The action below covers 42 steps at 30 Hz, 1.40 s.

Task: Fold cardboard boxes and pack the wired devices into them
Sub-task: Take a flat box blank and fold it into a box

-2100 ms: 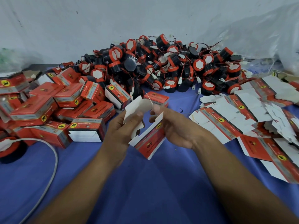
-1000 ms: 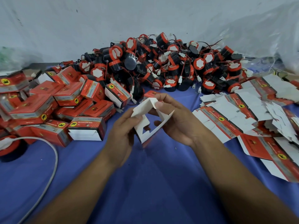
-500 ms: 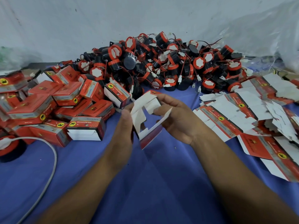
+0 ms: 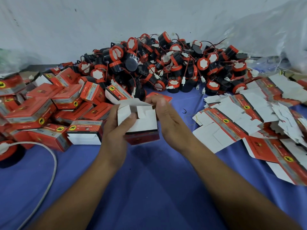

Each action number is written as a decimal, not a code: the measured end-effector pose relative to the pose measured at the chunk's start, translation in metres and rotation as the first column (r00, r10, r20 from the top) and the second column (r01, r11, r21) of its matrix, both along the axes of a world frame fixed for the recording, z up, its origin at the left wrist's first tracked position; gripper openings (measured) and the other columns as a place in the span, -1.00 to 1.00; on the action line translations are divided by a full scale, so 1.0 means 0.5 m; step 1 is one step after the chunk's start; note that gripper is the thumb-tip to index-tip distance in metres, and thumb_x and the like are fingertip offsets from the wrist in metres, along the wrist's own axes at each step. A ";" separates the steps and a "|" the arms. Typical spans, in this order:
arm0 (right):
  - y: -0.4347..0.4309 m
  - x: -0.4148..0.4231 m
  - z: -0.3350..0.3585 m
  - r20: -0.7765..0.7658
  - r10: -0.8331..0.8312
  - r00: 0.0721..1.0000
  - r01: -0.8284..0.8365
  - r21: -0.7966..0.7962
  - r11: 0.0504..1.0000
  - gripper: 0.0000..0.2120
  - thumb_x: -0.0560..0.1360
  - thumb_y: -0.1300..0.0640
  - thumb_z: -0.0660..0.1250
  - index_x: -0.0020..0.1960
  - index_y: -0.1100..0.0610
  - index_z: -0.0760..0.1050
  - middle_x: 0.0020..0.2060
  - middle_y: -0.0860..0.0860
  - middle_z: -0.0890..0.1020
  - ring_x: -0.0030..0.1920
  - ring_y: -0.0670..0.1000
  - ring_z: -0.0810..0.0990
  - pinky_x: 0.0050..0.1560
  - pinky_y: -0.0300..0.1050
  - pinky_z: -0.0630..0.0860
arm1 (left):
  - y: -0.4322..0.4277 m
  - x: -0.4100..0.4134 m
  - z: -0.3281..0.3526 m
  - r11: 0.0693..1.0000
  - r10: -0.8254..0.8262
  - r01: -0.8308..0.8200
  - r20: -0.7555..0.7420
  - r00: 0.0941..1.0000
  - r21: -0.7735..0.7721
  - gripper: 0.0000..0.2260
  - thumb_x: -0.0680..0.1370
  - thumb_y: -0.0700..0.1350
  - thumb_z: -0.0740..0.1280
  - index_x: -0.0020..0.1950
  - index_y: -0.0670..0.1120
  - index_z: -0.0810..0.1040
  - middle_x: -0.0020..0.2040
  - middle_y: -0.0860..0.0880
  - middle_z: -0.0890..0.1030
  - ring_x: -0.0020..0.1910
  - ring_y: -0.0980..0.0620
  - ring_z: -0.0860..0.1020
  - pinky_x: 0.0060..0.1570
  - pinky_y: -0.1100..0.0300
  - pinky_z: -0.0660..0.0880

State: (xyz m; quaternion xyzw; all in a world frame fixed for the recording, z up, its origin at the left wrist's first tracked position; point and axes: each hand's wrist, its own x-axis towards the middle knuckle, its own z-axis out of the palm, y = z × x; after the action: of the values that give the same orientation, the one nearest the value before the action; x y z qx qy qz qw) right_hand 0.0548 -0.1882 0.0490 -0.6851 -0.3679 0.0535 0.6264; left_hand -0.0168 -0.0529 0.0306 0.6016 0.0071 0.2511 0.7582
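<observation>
**A:** What fills the scene?

**B:** A blue cloth (image 4: 149,188). At the back is a heap of wired devices (image 4: 166,63), packed boxes (image 4: 41,110) are piled on the left, and flat blanks (image 4: 240,117) are fanned out on the right.

**A:** And the box being folded?

**B:** The half-formed box (image 4: 142,127) is held above the cloth at the centre, between both hands, with its white flaps up and its red side nearest the camera.

**A:** The fingers?

**B:** The left hand (image 4: 114,133) clasps the left side. Its thumb (image 4: 129,120) presses on a white flap, and the other fingers are hidden behind the box. The right hand (image 4: 169,120) lies against the right wall, its fingertips curled together and pinching the rear flap.
</observation>
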 end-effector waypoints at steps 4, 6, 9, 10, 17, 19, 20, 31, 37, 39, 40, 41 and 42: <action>0.002 0.005 0.001 -0.091 0.126 0.988 -0.122 0.047 0.991 -0.89 0.60 0.03 0.26 0.11 0.00 0.48 -0.09 -0.12 0.57 -0.10 -0.11 0.52 -0.08 -0.18 0.49 | -0.002 0.001 0.007 0.998 -0.022 0.021 -0.024 0.999 -0.061 -0.74 0.51 -0.08 0.37 0.20 0.04 0.61 0.15 -0.11 0.65 0.16 -0.14 0.61 0.08 -0.04 0.55; -0.001 0.010 0.001 -0.137 0.116 0.984 -0.102 0.101 0.990 -0.87 0.55 0.12 0.30 0.09 0.01 0.51 -0.07 0.00 0.61 -0.08 -0.03 0.55 -0.06 -0.03 0.53 | -0.006 0.001 0.006 0.999 -0.049 0.048 -0.039 0.998 -0.021 -0.72 0.56 -0.05 0.31 0.27 0.00 0.56 0.20 -0.12 0.63 0.20 -0.14 0.60 0.11 -0.04 0.55; -0.003 0.011 0.003 -0.194 0.047 0.980 -0.021 0.132 0.991 -0.82 0.49 0.15 0.35 0.08 0.14 0.53 -0.01 0.18 0.63 -0.08 0.05 0.57 -0.03 0.17 0.56 | -0.008 -0.003 -0.002 0.996 -0.078 0.080 -0.064 0.995 0.031 -0.58 0.57 0.03 0.30 0.42 -0.02 0.42 0.29 -0.06 0.59 0.27 -0.10 0.57 0.17 -0.04 0.54; -0.003 0.010 0.003 -0.230 0.021 0.973 0.015 0.156 0.988 -0.79 0.48 0.16 0.35 0.09 0.19 0.52 -0.03 0.19 0.64 -0.09 0.07 0.57 -0.04 0.16 0.55 | -0.011 -0.006 -0.002 0.995 -0.043 0.048 -0.065 0.997 0.084 -0.51 0.55 0.07 0.33 0.45 0.00 0.36 0.31 0.01 0.56 0.29 -0.05 0.55 0.19 0.00 0.53; 0.002 0.009 -0.005 -0.313 -0.008 0.950 0.100 0.279 0.955 -0.86 0.51 0.17 0.39 0.03 0.15 0.49 -0.13 0.31 0.58 -0.13 0.18 0.54 -0.10 0.31 0.54 | -0.042 -0.019 -0.003 0.555 0.316 -0.356 0.206 0.926 0.752 -0.20 0.43 0.24 0.38 0.49 -0.22 0.30 0.47 -0.12 0.31 0.44 0.21 0.24 0.33 0.51 0.16; 0.003 0.006 -0.004 -0.289 0.072 0.955 0.017 0.294 0.956 -0.91 0.52 0.12 0.39 -0.06 0.07 0.48 -0.20 0.11 0.58 -0.19 0.19 0.49 -0.20 0.18 0.47 | -0.042 -0.019 -0.002 0.504 0.336 -0.397 0.250 0.908 0.767 -0.25 0.44 0.23 0.38 0.46 -0.25 0.37 0.47 -0.18 0.32 0.46 0.10 0.26 0.35 0.49 0.15; 0.003 0.006 -0.003 -0.276 0.098 0.956 -0.015 0.287 0.958 -0.89 0.52 0.06 0.40 -0.09 0.04 0.48 -0.20 0.06 0.57 -0.20 0.18 0.46 -0.23 0.12 0.44 | -0.040 -0.018 -0.002 0.484 0.338 -0.416 0.273 0.900 0.770 -0.29 0.46 0.20 0.39 0.44 -0.25 0.40 0.46 -0.20 0.35 0.46 0.02 0.29 0.36 0.44 0.18; -0.019 0.032 0.005 -0.376 0.173 0.910 -0.193 -0.017 0.981 -0.69 0.42 0.02 0.45 0.06 0.15 0.47 -0.13 0.02 0.66 -0.13 0.00 0.61 -0.04 0.04 0.52 | -0.007 -0.013 -0.001 0.464 0.233 -0.251 0.156 0.960 0.849 -0.28 0.40 -0.07 0.55 0.45 -0.30 0.35 0.42 -0.18 0.41 0.43 -0.04 0.39 0.40 0.31 0.29; -0.011 0.020 -0.005 -0.205 0.142 0.968 -0.160 -0.069 0.985 -0.63 0.60 0.27 0.33 0.38 0.07 0.50 0.12 0.07 0.66 0.16 0.09 0.63 0.18 0.11 0.58 | -0.008 -0.013 0.001 0.519 0.207 -0.195 0.099 0.973 0.832 -0.13 0.36 -0.13 0.59 0.53 -0.26 0.20 0.49 -0.09 0.35 0.49 0.04 0.31 0.42 0.21 0.32; -0.007 0.017 -0.009 -0.199 0.144 0.969 -0.157 -0.052 0.986 -0.60 0.62 0.27 0.29 0.44 0.06 0.46 0.18 0.05 0.65 0.21 0.09 0.60 0.24 0.10 0.56 | -0.007 -0.013 -0.001 0.525 0.212 -0.207 0.109 0.971 0.826 -0.11 0.36 -0.12 0.60 0.55 -0.25 0.18 0.49 -0.02 0.33 0.48 0.15 0.28 0.39 0.37 0.27; -0.006 0.017 -0.011 -0.210 0.139 0.968 -0.151 -0.042 0.988 -0.58 0.63 0.27 0.28 0.46 0.05 0.44 0.22 0.04 0.64 0.25 0.08 0.59 0.28 0.12 0.54 | -0.006 -0.013 -0.001 0.529 0.210 -0.209 0.111 0.971 0.822 -0.10 0.36 -0.11 0.60 0.55 -0.23 0.17 0.48 0.00 0.33 0.47 0.19 0.27 0.37 0.41 0.25; -0.005 0.018 -0.014 -0.226 0.136 0.965 -0.146 -0.031 0.989 -0.56 0.63 0.27 0.27 0.48 0.04 0.41 0.25 0.03 0.63 0.28 0.07 0.57 0.31 0.12 0.52 | -0.005 -0.013 -0.001 0.532 0.205 -0.209 0.115 0.972 0.820 -0.10 0.37 -0.08 0.59 0.56 -0.22 0.16 0.48 0.02 0.32 0.47 0.21 0.26 0.37 0.41 0.24; -0.004 0.018 -0.015 -0.248 0.136 0.959 -0.145 -0.016 0.989 -0.55 0.63 0.27 0.27 0.49 0.03 0.40 0.28 0.01 0.62 0.30 0.05 0.56 0.33 0.10 0.51 | -0.004 -0.012 -0.001 0.532 0.199 -0.212 0.122 0.972 0.820 -0.10 0.37 -0.04 0.56 0.56 -0.22 0.16 0.49 0.04 0.31 0.48 0.22 0.25 0.38 0.40 0.24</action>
State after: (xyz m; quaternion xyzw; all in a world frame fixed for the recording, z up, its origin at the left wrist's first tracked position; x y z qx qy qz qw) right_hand 0.0636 -0.1904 0.0417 -0.6558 -0.3339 0.1887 0.6502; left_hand -0.0227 -0.0551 0.0301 0.8798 -0.0462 0.3163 0.3518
